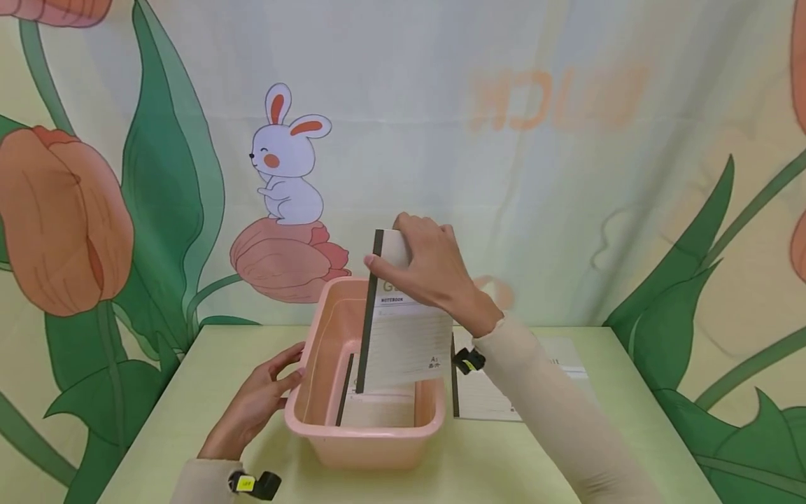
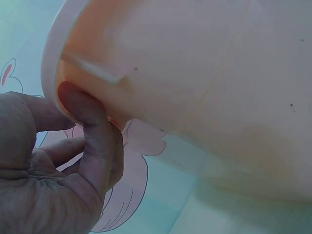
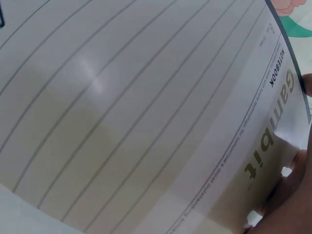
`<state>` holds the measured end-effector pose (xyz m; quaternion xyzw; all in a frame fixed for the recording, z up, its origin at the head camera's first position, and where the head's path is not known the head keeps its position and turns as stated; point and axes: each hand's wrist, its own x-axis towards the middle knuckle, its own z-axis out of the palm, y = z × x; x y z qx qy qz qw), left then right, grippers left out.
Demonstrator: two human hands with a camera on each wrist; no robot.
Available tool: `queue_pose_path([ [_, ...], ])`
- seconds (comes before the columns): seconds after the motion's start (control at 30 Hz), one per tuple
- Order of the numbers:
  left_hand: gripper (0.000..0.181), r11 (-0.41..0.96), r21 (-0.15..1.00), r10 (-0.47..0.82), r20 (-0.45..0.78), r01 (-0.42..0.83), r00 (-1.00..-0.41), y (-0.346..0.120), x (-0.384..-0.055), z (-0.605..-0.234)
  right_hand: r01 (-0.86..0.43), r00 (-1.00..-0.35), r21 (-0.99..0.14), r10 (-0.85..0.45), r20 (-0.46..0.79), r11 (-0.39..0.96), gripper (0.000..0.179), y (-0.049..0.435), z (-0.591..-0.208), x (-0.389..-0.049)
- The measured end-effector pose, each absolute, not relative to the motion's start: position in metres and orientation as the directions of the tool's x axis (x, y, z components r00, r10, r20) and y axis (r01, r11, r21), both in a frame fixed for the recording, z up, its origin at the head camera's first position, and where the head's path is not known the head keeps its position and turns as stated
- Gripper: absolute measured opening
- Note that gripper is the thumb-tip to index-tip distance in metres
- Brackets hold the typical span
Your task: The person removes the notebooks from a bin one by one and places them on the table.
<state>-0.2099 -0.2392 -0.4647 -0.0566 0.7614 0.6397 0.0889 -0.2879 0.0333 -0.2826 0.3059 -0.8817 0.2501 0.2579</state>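
Note:
A pink plastic basin [image 1: 368, 448] stands on the table. My left hand [image 1: 261, 395] holds its left rim, fingers curled at the edge; the left wrist view shows the fingers under the basin's lip [image 2: 51, 63]. Above the basin, my right hand [image 1: 434, 262] grips the top of a notebook [image 1: 403, 343] with a dark spine, tilted upright, its lower edge inside the basin opening. In the right wrist view, the lined cover of this notebook [image 3: 146, 107] reads "Gambit" and "NOTEBOOK". Another notebook [image 1: 380, 413] lies inside the basin, partly hidden behind the held one.
To the right of the basin, a further notebook [image 1: 485, 395] lies on the table [image 1: 504, 455], partly covered from view by the right sleeve [image 1: 548, 399]. Behind the table hangs a curtain [image 1: 409, 140] printed with tulips and a white rabbit.

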Motion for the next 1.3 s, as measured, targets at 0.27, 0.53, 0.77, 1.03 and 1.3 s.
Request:
queue_pose_path([
  [0.27,0.056,0.191,0.965,0.038,-0.189,-0.179,-0.981,-0.237,-0.208,-0.463,-0.658,-0.642,-0.241,-0.364,0.675,0.714,0.039,0.102,-0.309,-0.268],
  [0.53,0.054,0.2,0.969,0.048,-0.158,-0.146,-0.986,-0.24,-0.205,-0.46,-0.563,-0.716,-0.221,-0.337,0.611,0.796,0.038,0.156,-0.358,-0.253],
  [0.77,0.053,0.188,0.971,0.026,-0.156,-0.148,-0.987,-0.238,-0.204,-0.46,-0.461,-0.812,-0.241,-0.298,0.501,0.854,0.039,0.18,-0.401,-0.254],
  [1.03,0.053,0.156,0.977,0.022,-0.15,-0.145,-0.988,-0.237,-0.201,-0.461,-0.414,-0.865,-0.112,-0.351,0.359,0.904,0.05,0.185,-0.471,-0.26],
  [1.3,0.053,0.15,0.976,0.001,-0.162,-0.16,-0.987,-0.235,-0.199,-0.466,-0.387,-0.901,-0.054,-0.365,0.234,0.92,0.054,0.181,-0.522,-0.262],
])
